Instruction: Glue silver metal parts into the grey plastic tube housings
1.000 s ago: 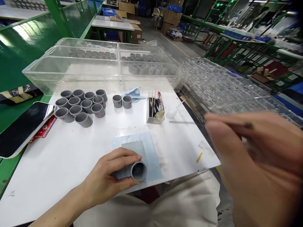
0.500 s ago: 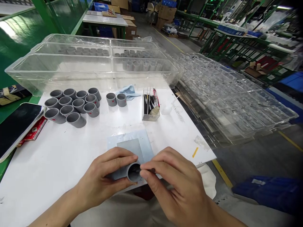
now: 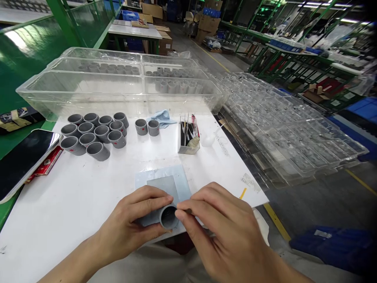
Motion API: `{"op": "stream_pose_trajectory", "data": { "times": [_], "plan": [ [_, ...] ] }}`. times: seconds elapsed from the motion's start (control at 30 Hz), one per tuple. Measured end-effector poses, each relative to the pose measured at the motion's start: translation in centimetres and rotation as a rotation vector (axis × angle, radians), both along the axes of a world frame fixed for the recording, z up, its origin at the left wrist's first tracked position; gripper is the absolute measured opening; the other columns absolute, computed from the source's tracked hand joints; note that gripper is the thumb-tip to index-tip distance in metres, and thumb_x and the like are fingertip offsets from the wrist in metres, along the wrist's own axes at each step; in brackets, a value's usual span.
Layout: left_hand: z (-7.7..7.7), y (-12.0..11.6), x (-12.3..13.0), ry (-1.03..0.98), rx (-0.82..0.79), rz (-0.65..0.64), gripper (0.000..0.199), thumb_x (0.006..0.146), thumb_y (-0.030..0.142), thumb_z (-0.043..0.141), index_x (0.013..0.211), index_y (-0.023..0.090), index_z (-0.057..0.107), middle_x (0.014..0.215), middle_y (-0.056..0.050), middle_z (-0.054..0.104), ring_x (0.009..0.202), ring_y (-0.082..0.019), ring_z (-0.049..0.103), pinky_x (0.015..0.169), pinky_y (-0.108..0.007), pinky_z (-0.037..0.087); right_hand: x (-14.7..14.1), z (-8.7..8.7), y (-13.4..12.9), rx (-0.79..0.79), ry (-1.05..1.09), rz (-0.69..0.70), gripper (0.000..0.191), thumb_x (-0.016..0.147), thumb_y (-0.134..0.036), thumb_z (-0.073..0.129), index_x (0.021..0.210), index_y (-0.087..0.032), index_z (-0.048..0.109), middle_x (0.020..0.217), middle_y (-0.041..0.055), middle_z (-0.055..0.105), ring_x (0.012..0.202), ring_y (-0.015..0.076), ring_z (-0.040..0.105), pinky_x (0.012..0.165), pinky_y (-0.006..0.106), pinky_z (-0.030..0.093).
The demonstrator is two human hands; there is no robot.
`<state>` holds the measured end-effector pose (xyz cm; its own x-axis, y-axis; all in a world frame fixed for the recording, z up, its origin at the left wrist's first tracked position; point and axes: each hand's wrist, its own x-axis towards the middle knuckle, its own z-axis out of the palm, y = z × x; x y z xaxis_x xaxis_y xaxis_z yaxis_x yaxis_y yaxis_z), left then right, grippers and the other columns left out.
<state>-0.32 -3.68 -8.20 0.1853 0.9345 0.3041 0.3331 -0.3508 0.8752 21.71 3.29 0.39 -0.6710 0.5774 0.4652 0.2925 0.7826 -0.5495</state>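
Note:
A short grey cylinder (image 3: 169, 218) lies tilted in my left hand (image 3: 132, 220), its round open end facing me. My left thumb and fingers grip it from both sides. At the rim's right edge, my right hand (image 3: 224, 232) pinches a small dark tool (image 3: 188, 211) between thumb and forefinger; most of it is hidden by the fingers, so its kind is unclear. Under and beyond the held cylinder lie a grey sheet (image 3: 161, 184) and a light blue sheet (image 3: 183, 179).
Several like grey cylinders (image 3: 98, 151) stand in a group at the left, near a phone (image 3: 29, 157). Two more (image 3: 141, 127) stand by a blue cloth (image 3: 165, 119). A clear box of tools (image 3: 188, 135) is at centre right. Clear trays (image 3: 88, 94) line the back; stacked trays (image 3: 282, 129) stand right.
The camera view has shifted slightly. The dark tool's tip, seen inside the cylinder's opening before, now shows less there, and the right fingers sit at the rim. Both hands keep their grip.

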Motion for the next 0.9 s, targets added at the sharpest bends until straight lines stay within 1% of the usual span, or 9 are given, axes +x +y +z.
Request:
{"op": "stream_pose_trajectory", "data": {
  "times": [0.1,0.2,0.3,0.37,0.47,0.57,0.67,0.8,0.9],
  "plan": [
    [-0.1,-0.2,-0.1,0.009,-0.02,0.02,0.056,0.092,0.018,0.078,0.143,0.036,0.063,0.125,-0.003,0.07,0.11,-0.018,0.071,0.093,-0.027,0.058,1.0,1.7,0.7,-0.01,0.081,-0.1,0.013,0.092,-0.008,0.069,0.098,-0.019,0.074,0.082,0.0023,0.071,0.076,0.0153,0.065,0.066,0.029,0.054],
    [-0.3,-0.4,0.0,0.027,-0.062,0.057,0.055,0.091,0.022,0.079,0.14,0.039,0.063,0.127,-0.002,0.071,0.11,-0.018,0.072,0.093,-0.025,0.058,1.6,2.4,3.2,0.179,0.201,-0.305,0.016,0.09,-0.01,0.073,0.099,-0.023,0.075,0.087,0.0021,0.074,0.079,0.0171,0.067,0.068,0.03,0.053],
    [-0.4,-0.5,0.2,0.042,-0.131,0.131,0.047,0.091,0.027,0.079,0.132,0.043,0.064,0.125,0.003,0.071,0.111,-0.017,0.072,0.095,-0.024,0.056,1.1,1.5,7.3,0.323,0.262,-0.45,0.008,0.094,-0.016,0.073,0.091,-0.022,0.076,0.088,0.0034,0.076,0.079,0.0182,0.068,0.07,0.031,0.052],
    [-0.1,-0.4,0.4,0.091,-0.132,0.185,0.045,0.092,0.03,0.078,0.13,0.044,0.061,0.125,0.004,0.071,0.114,-0.017,0.071,0.097,-0.024,0.056,0.5,0.5,9.9,0.316,0.242,-0.464,0.01,0.097,-0.022,0.069,0.091,-0.02,0.076,0.091,0.0054,0.077,0.079,0.0181,0.068,0.071,0.031,0.052],
    [1.0,-0.2,0.3,0.286,-0.059,0.205,0.056,0.095,0.032,0.072,0.144,0.042,0.048,0.125,0.001,0.071,0.112,-0.018,0.071,0.094,-0.024,0.058,-0.4,-0.7,12.1,0.259,0.105,-0.445,0.018,0.101,-0.029,0.065,0.09,-0.018,0.076,0.094,0.0075,0.076,0.086,0.0209,0.07,0.08,0.034,0.052],
    [2.6,-0.5,-0.2,0.58,0.007,0.176,0.058,0.098,0.032,0.066,0.152,0.038,0.044,0.118,-0.003,0.072,0.105,-0.021,0.073,0.084,-0.027,0.062,-0.4,-1.3,12.3,0.154,-0.043,-0.41,0.018,0.1,-0.034,0.068,0.1,-0.019,0.078,0.096,0.0061,0.078,0.091,0.0232,0.071,0.083,0.035,0.051],
    [3.4,-1.1,-0.5,0.817,0.074,0.19,0.059,0.096,0.032,0.067,0.152,0.038,0.049,0.109,-0.004,0.073,0.095,-0.025,0.075,0.077,-0.032,0.063,0.7,-1.8,11.6,0.093,-0.045,-0.412,0.025,0.098,-0.038,0.07,0.113,-0.02,0.076,0.095,0.0034,0.077,0.088,0.0214,0.072,0.08,0.033,0.051],
    [2.9,-1.4,-0.4,0.939,0.075,0.193,0.063,0.088,0.023,0.067,0.148,0.04,0.056,0.102,-0.004,0.074,0.086,-0.025,0.075,0.072,-0.035,0.064,2.8,-2.5,10.9,0.051,-0.002,-0.464,0.021,0.101,-0.036,0.063,0.105,-0.019,0.075,0.094,0.0042,0.077,0.085,0.0197,0.07,0.079,0.031,0.051],
    [1.8,-2.2,-1.0,0.959,0.004,0.203,0.053,0.085,0.021,0.066,0.134,0.04,0.067,0.096,-0.003,0.072,0.082,-0.024,0.075,0.068,-0.035,0.064,4.0,-3.3,11.1,0.003,-0.022,-0.474,0.018,0.101,-0.033,0.061,0.097,-0.02,0.075,0.093,0.0036,0.077,0.083,0.0195,0.07,0.078,0.032,0.049]
  ]
}}
